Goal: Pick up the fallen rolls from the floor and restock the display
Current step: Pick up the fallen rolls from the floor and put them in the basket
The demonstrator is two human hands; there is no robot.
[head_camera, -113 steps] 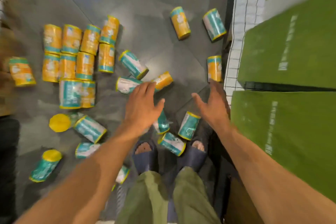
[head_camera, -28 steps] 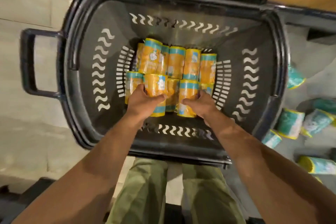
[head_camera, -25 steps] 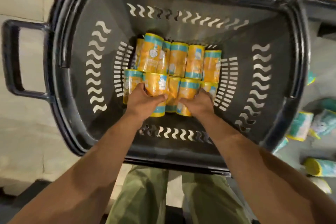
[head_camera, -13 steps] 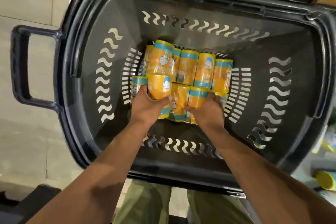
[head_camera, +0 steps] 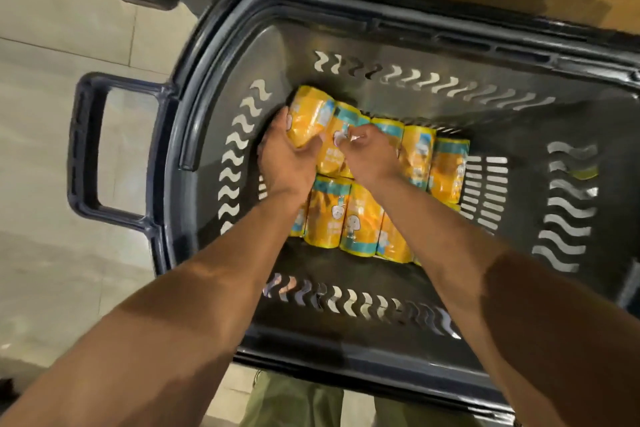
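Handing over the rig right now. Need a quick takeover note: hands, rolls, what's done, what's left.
Left hand: grips the tilted end roll at the left of the back row.
Right hand: fingers curled on the second roll beside it.
Rolls: orange rolls lie in two rows in the bottom of the dark basket; neither hand holds the front row.
Done: a batch of rolls is in the basket.
Left: probably settle these two rolls, then collect any rolls on the floor and restock the display. Neither the fallen rolls nor the display is in view.
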